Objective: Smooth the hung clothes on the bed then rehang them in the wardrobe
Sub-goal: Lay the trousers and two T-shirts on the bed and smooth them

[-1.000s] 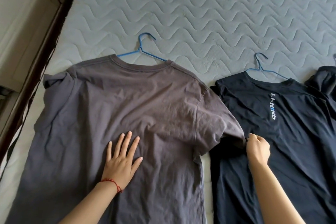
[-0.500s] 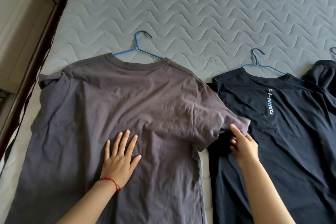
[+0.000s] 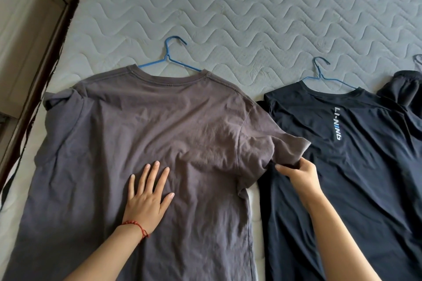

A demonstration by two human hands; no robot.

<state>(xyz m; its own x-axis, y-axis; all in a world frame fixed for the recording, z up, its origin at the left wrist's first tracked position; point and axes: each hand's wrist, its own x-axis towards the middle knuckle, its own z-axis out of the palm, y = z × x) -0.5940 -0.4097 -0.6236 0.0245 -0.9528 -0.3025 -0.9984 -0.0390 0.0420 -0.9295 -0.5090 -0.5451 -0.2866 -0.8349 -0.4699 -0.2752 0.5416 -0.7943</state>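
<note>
- At the far left, beyond my little finger, the grey T-shirt (image 3: 141, 143) lies front-down on the quilted mattress (image 3: 251, 18), its left sleeve (image 3: 59, 102) bunched and folded near the bed's wooden edge (image 3: 45, 57); I judge that sleeve has not yet been smoothed.
- My left hand (image 3: 148, 198) lies flat on the shirt's lower back, palm down, fingers straight and spread apart, holding nothing; I read it as an anchor, pinning the cloth so that a pull on the sleeve tightens the fabric rather than dragging the whole shirt. A red string bracelet (image 3: 137, 227) circles that wrist, and the forearm comes in from the lower edge.
- Well ahead of those fingertips, the blue hanger (image 3: 170, 57) remains threaded through the collar, its hook on the mattress, so the shirt can go back on the rail without being rehung.
- Creases fan out between my two hands, running toward the right armpit seam.
- My right hand (image 3: 299, 172) pinches the hem of the shirt's right sleeve (image 3: 283, 148), thumb and curled fingers clamped on the cloth, wrist bent inward, the sleeve lifted and drawn out over the neighbouring garment.
- Under and beyond those fingers lies the black T-shirt (image 3: 365, 166), white lettering down its back, on its own blue hanger (image 3: 324, 75).
- Farthest right, another dark garment (image 3: 404, 89) is cut off by the frame.
</note>
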